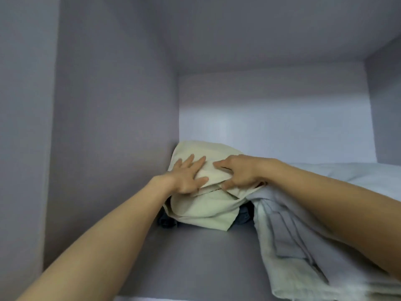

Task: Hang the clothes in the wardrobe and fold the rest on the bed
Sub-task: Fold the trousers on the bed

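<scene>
- A grey wardrobe shelf (195,257) is holding a folded cream garment (204,207) in its back-left corner, atop dark clothes (167,222); pale bedding (293,235) is lying alongside
- The left hand (186,177) is pressing flat, fingers straight, on the garment; the right hand (238,172) is pinching its folded edge

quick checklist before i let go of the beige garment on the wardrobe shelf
1. Left hand rests flat on the beige garment, fingers spread: ok.
2. Right hand pinches a fold at the garment's top edge: ok.
3. Garment sits fully on the shelf, back from the front edge: ok.
4. Garment folded neatly: not ok, the top is bunched and layers are uneven.
5. Dark clothing underneath makes a level base: cannot tell, mostly hidden.
6. Pale blue fabric beside it stays out of the way: not ok, it touches the garment's right side.
</scene>
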Tool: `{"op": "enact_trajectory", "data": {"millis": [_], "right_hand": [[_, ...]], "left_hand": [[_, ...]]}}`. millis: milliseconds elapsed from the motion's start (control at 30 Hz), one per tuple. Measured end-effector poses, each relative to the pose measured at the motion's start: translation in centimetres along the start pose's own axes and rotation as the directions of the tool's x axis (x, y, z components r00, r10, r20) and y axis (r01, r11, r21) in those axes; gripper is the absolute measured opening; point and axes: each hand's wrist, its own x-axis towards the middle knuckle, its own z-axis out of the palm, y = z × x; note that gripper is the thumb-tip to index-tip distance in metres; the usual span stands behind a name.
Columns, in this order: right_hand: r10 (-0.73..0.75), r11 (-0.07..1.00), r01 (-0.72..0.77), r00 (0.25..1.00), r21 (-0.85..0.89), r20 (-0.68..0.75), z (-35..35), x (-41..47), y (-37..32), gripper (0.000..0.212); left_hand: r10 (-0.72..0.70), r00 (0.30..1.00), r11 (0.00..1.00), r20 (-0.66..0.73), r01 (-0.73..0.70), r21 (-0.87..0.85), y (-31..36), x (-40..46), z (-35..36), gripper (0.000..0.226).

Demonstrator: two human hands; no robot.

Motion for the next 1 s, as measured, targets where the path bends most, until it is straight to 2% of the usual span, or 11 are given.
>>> {"op": "enact_trajectory", "data": {"millis": [67, 133, 267, 400, 500, 600, 667, 767, 833, 933, 1000], "right_hand": [[0.063, 0.99, -0.049, 0.992, -0.129, 0.107, -0.2, -0.6, 0.4, 0.101], [0.098, 0.983, -0.055, 0.964, -0.176, 0.249, 0.6, -0.8, 0.3, 0.112], [0.066, 0.991, -0.031, 0.957, -0.127, 0.283, 3.7, 0.7, -1.4, 0.113], [0.076, 0.993, -0.049, 0.962, -0.11, 0.262, 6.0, 2.2, -2.1, 0.103], [0.066, 0.997, -0.055, 0.963, -0.05, 0.263, 4.8, 1.7, -1.7, 0.085], [0.039, 0.999, -0.038, 0.993, -0.013, 0.107, 2.5, 0.0, -1.5, 0.057], [0.033, 0.999, -0.034, 0.999, -0.019, -0.031, 1.3, -1.6, -1.7, 0.042], [-0.01, 0.997, 0.022, 0.987, 0.071, -0.163, 0.9, -4.4, -2.7, 0.039], [-0.027, 0.972, 0.087, 0.965, 0.217, -0.262, 0.9, -6.4, -3.8, 0.035], [-0.043, 0.871, 0.253, 0.894, 0.421, -0.447, 1.6, -10.2, -6.3, 0.028], [-0.037, 0.724, 0.4, 0.837, 0.563, -0.547, 3.0, -13.8, -9.4, 0.025]], "left_hand": [[-0.01, 0.99, 0.991, 0.14, -0.009, 0.131, -0.4, -0.4, 1.3, 0.091], [-0.023, 0.982, 0.946, 0.185, -0.039, 0.323, -0.7, -0.3, 2.6, 0.101], [-0.039, 0.998, 0.754, 0.049, -0.002, 0.657, -1.7, 0.7, 4.4, 0.091], [-0.099, 0.994, 0.699, -0.038, 0.097, 0.709, -2.2, 1.4, 5.5, 0.08], [-0.114, 0.993, 0.785, 0.018, 0.079, 0.615, -1.6, 1.0, 4.9, 0.082], [-0.127, 0.99, 0.879, 0.053, 0.087, 0.469, -0.6, -0.7, 2.4, 0.078], [-0.177, 0.984, 0.883, 0.016, 0.152, 0.444, 0.7, -2.9, 0.5, 0.065], [-0.279, 0.955, 0.848, -0.105, 0.296, 0.44, 2.8, -8.0, -1.2, 0.05], [-0.324, 0.924, 0.833, -0.204, 0.381, 0.4, 3.9, -11.9, -2.1, 0.047], [-0.349, 0.862, 0.811, -0.366, 0.474, 0.342, 5.9, -18.7, -2.5, 0.047], [-0.361, 0.801, 0.835, -0.478, 0.505, 0.216, 7.6, -24.5, -1.6, 0.043]]}}
